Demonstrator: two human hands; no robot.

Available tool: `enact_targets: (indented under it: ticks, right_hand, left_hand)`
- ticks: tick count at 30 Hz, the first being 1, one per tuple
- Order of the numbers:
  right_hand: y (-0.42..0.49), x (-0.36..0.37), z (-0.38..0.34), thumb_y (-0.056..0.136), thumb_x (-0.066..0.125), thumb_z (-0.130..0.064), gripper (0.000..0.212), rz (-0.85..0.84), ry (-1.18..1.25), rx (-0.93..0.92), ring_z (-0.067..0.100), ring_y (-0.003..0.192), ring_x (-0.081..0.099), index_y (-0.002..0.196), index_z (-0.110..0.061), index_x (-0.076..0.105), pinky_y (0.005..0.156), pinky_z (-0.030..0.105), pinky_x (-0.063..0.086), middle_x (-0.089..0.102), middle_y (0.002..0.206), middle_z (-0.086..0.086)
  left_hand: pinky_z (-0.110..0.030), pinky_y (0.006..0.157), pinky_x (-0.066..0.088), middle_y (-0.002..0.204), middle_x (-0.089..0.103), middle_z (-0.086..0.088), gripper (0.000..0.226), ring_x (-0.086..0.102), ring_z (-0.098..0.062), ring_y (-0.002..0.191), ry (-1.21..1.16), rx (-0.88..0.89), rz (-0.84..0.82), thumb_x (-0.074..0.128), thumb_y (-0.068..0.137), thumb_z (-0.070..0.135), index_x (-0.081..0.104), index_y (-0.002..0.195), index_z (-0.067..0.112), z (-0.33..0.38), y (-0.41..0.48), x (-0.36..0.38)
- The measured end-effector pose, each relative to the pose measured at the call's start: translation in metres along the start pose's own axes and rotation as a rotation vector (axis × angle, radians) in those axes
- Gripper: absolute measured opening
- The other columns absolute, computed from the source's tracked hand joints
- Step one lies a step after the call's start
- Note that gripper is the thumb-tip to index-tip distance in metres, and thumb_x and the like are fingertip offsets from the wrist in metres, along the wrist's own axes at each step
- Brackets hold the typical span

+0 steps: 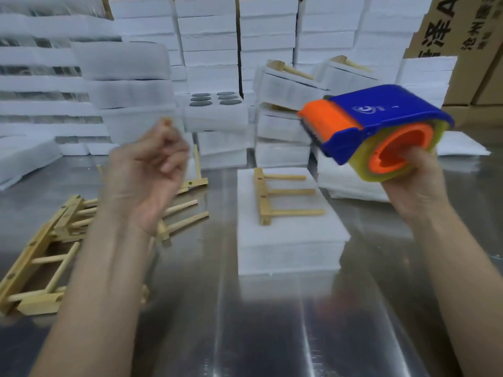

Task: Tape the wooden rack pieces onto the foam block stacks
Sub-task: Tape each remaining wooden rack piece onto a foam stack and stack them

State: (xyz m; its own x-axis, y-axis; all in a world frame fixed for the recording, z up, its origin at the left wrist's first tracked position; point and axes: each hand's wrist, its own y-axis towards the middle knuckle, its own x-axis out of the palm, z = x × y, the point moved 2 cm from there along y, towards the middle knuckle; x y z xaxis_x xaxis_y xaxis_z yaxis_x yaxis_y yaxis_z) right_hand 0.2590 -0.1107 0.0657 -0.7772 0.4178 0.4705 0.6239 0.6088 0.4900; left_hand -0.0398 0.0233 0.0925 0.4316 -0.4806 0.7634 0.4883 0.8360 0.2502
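**Two hands raised, one rack piece lying on the foam**

Several loose wooden rack pieces (40, 257) lie heaped at the far left of the shiny metal table (190, 322), their pegs crossing one another. Above that heap the left hand (152, 170) is lifted off the table, its forearm rising from the lower left corner. Its fingers are curled tightly in toward the palm. Motion blur hides whether they pinch anything, so that cannot be told.

At the centre stands the foam block stack (291, 257), white slabs laid squarely on each other. A single wooden rack piece (262, 197) lies flat on top, toward the left side, with its three pegs pointing right. Neither hand touches the stack or this piece.

Behind it, further back on the table, a foam tray (215, 118) has six round pockets in its top, and a dark disc (201, 99) sits in each.

To the right, the right hand (416, 180) is held up in the air, above and to the right of the foam block stack and well apart from it. It grips a blue and orange tape dispenser (381, 115), with fingers hooked inside the orange core of the yellowish tape roll (362, 172). The dispenser is tilted, and its orange front end points left toward the other hand.

Tall stacked foam blocks (209, 36) fill the background, and cardboard boxes (462, 36) stand at the upper right.
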Motion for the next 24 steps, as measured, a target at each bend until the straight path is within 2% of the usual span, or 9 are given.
enact_targets:
  ticks: [3, 5, 7, 10, 12, 14, 19, 22, 24]
  right_hand:
    - [0.006, -0.032, -0.009, 0.086, 0.026, 0.014, 0.041, 0.117, -0.011, -0.021, 0.02, 0.095, 0.056, 0.113, -0.008, 0.046, 0.097, 0.043, 0.039, 0.053, 0.1, 0.008]
    - [0.008, -0.039, -0.008, 0.087, 0.029, 0.013, 0.043, 0.164, -0.04, -0.022, 0.021, 0.102, 0.058, 0.121, -0.007, 0.047, 0.096, 0.042, 0.045, 0.057, 0.105, 0.008]
    - [0.007, -0.04, -0.003, 0.089, 0.034, 0.011, 0.046, 0.211, -0.048, -0.011, 0.022, 0.108, 0.057, 0.13, -0.006, 0.045, 0.098, 0.041, 0.047, 0.057, 0.112, 0.009]
    - [0.006, -0.04, 0.002, 0.088, 0.042, 0.01, 0.053, 0.244, -0.089, -0.024, 0.027, 0.109, 0.059, 0.14, 0.001, 0.038, 0.097, 0.045, 0.048, 0.055, 0.119, 0.015]
    - [0.006, -0.04, 0.002, 0.087, 0.044, 0.011, 0.055, 0.252, -0.132, -0.032, 0.026, 0.107, 0.062, 0.141, 0.0, 0.038, 0.093, 0.043, 0.051, 0.058, 0.118, 0.014]
    - [0.006, -0.041, 0.004, 0.087, 0.043, 0.013, 0.056, 0.274, -0.16, -0.028, 0.024, 0.106, 0.063, 0.141, -0.001, 0.039, 0.092, 0.042, 0.052, 0.06, 0.117, 0.013]
    - [0.006, -0.05, 0.009, 0.084, 0.046, 0.014, 0.058, 0.369, -0.165, 0.006, 0.021, 0.104, 0.065, 0.139, -0.005, 0.044, 0.089, 0.037, 0.055, 0.062, 0.117, 0.012]
    - [0.006, -0.053, 0.01, 0.082, 0.045, 0.016, 0.059, 0.395, -0.17, 0.019, 0.018, 0.098, 0.066, 0.137, -0.007, 0.046, 0.087, 0.035, 0.055, 0.064, 0.111, 0.008]
    - [0.006, -0.056, 0.011, 0.081, 0.045, 0.015, 0.059, 0.409, -0.171, 0.025, 0.016, 0.097, 0.067, 0.136, -0.008, 0.047, 0.085, 0.034, 0.056, 0.065, 0.108, 0.006]
  left_hand:
    - [-0.013, 0.042, 0.024, 0.06, 0.043, 0.006, 0.023, 0.035, -0.004, 0.052, 0.149, 0.037, 0.095, 0.043, 0.082, -0.001, 0.053, 0.068, 0.014, 0.012, 0.006, -0.017]
    - [-0.014, 0.041, 0.023, 0.059, 0.032, 0.006, 0.028, 0.031, -0.007, 0.052, 0.318, -0.018, 0.14, 0.034, 0.089, 0.005, 0.041, 0.065, 0.019, 0.003, 0.01, -0.022]
    - [-0.015, 0.043, 0.028, 0.053, 0.039, 0.005, 0.035, 0.035, -0.008, 0.051, 0.504, -0.008, 0.222, 0.035, 0.089, 0.008, 0.046, 0.058, 0.018, -0.004, 0.015, -0.028]
    - [-0.017, 0.048, 0.043, 0.049, 0.057, 0.001, 0.024, 0.049, -0.011, 0.047, 0.711, 0.088, 0.399, 0.043, 0.087, 0.008, 0.052, 0.064, 0.009, -0.006, 0.021, -0.039]
    - [-0.015, 0.043, 0.043, 0.045, 0.058, 0.004, 0.021, 0.051, -0.008, 0.041, 0.745, 0.071, 0.443, 0.046, 0.089, 0.008, 0.052, 0.069, 0.009, -0.012, 0.025, -0.047]
    - [-0.017, 0.045, 0.043, 0.043, 0.058, 0.008, 0.02, 0.05, -0.005, 0.041, 0.932, 0.091, 0.453, 0.049, 0.09, 0.008, 0.056, 0.072, 0.012, -0.017, 0.028, -0.054]
    - [-0.027, 0.068, 0.046, 0.051, 0.063, 0.01, 0.02, 0.053, -0.01, 0.057, 1.222, 0.201, 0.482, 0.053, 0.086, 0.009, 0.063, 0.072, 0.019, -0.027, 0.029, -0.063]
    - [-0.022, 0.059, 0.04, 0.065, 0.067, 0.008, 0.017, 0.058, -0.007, 0.062, 1.424, 0.213, 0.479, 0.052, 0.087, 0.012, 0.066, 0.079, 0.016, -0.035, 0.027, -0.063]
    - [-0.024, 0.061, 0.042, 0.076, 0.07, -0.002, 0.014, 0.063, -0.014, 0.074, 1.508, 0.2, 0.452, 0.052, 0.089, 0.01, 0.066, 0.085, 0.012, -0.043, 0.024, -0.064]
